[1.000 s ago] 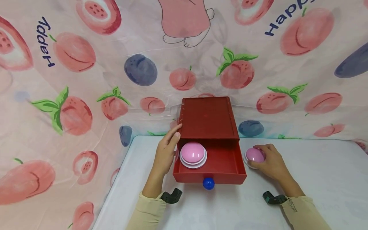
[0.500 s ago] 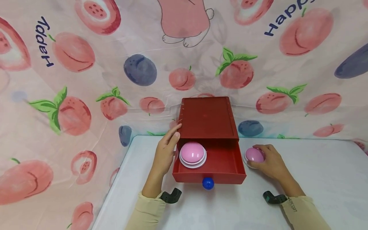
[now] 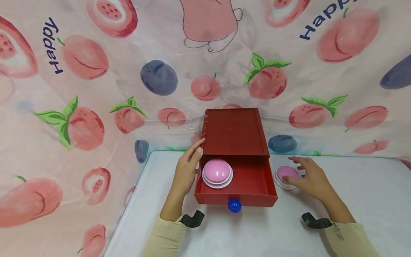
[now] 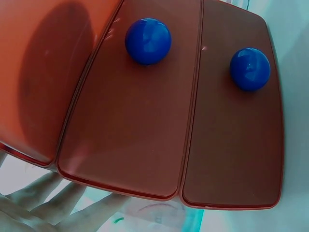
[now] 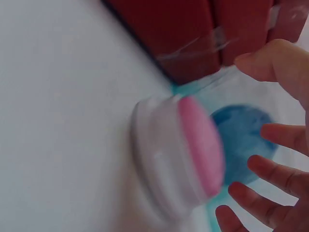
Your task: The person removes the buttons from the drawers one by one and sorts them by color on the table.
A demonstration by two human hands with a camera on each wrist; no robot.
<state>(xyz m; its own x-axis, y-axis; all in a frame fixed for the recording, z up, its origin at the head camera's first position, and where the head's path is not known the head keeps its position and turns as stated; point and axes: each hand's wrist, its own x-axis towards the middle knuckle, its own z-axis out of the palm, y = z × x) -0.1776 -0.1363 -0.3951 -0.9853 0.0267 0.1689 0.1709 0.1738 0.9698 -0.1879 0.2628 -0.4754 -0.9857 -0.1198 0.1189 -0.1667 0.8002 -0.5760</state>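
Note:
A red drawer cabinet (image 3: 234, 132) stands on the white table, its top drawer (image 3: 208, 199) pulled out by a blue knob-fitted front. My left hand (image 3: 184, 171) rests against the cabinet's left side with fingers extended; the left wrist view shows those fingers (image 4: 91, 212) along its edge. Inside the drawer, at the left, sits a pink-domed push light (image 3: 216, 170) with a white base. A second push light (image 3: 284, 172) of the same look lies on the table right of the drawer. Beside it, my right hand (image 3: 313, 180) hovers with fingers spread, apart from the light in the right wrist view.
Two lower drawer fronts with blue knobs (image 4: 148, 41) show in the left wrist view. Behind the table (image 3: 244, 235) hangs a pale pink cloth (image 3: 179, 43) printed with fruit. Each wrist wears a black camera mount (image 3: 192, 218).
My right hand has let go of the push light on the table, spreading its fingers and drawing back to the right. The left hand keeps its place on the cabinet.

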